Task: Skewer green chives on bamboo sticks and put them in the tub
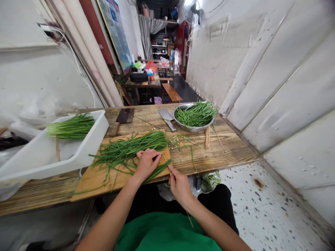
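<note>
My left hand (pixel 147 163) is closed on a small bunch of garlic chives (pixel 162 168) at the near right edge of the wooden cutting board (pixel 90 183). Thumb and forefinger come together just above the stalks. Close to the cut ends, my right hand (pixel 181 185) grips a thin bamboo skewer (pixel 190 220), whose rear part sticks out below the wrist. A thin piece of it seems to show by the chives, but the fingers hide where it enters. Behind my left hand, a larger pile of chives (pixel 125 147) spreads across the board.
A steel bowl (pixel 194 129) heaped with chives stands back right, beside a cleaver (pixel 167 116) and bundled skewers (pixel 207 137). Another dark-bladed cleaver (pixel 125 115) lies behind the board. At left, a white tray (pixel 91 148) holds more chives. Trimmings (pixel 180 140) litter the wooden table (pixel 227 150).
</note>
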A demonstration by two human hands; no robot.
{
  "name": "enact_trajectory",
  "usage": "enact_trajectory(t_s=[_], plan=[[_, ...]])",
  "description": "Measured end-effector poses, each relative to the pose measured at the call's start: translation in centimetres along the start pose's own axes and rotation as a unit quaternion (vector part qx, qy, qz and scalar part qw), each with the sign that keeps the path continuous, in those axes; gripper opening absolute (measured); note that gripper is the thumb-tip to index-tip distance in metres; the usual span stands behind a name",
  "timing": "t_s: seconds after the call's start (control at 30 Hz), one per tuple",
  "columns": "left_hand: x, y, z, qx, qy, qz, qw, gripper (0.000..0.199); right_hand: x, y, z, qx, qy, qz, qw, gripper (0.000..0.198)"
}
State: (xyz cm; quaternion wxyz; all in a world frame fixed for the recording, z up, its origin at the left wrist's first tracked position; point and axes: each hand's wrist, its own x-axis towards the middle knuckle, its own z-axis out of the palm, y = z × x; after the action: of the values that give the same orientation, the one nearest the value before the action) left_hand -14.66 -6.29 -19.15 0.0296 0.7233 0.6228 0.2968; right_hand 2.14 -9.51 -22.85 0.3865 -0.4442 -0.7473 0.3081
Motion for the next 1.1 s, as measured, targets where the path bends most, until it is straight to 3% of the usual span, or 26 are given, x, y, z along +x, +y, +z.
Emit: enact_trajectory(t_s=[0.13, 0.33, 0.5, 0.7, 0.93, 1.1], plan=[[-0.1, 0.0, -0.1, -0.005, -0.010, 0.013, 1.000, 0.022, 0.0, 0.0, 0.1, 0.002, 0.000, 0.006, 1.000, 0.041], [-0.8, 0.8, -1.0, -0.024, -0.077, 0.063, 0.995, 0.023, 0.1, -0.1, 0.1, -0.001, 0.006, 0.016, 1.000, 0.039], [-0.2, 0.3, -2.0, 0.075, 0.014, -0.031, 0.997, 0.024, 0.0, 0.0, 0.2, 0.009, 0.005, 0.018, 1.000, 0.038], [0.6, -0.3, -1.2, 0.189, 0.048, -0.087, 0.977, 0.017, -0.1, 0.2, 0.4, 0.007, -0.001, 0.024, 1.000, 0.039], [0.8, -0.3, -0.7, 0.201, 0.020, -0.062, 0.977, 0.020, -0.2, 0.4, 0.3, 0.010, -0.002, 0.018, 1.000, 0.040], [1.4, -0.7, -0.3, 0.190, 0.034, -0.078, 0.978, 0.020, -0.1, 0.3, 0.4, 0.005, -0.002, 0.021, 1.000, 0.040]])
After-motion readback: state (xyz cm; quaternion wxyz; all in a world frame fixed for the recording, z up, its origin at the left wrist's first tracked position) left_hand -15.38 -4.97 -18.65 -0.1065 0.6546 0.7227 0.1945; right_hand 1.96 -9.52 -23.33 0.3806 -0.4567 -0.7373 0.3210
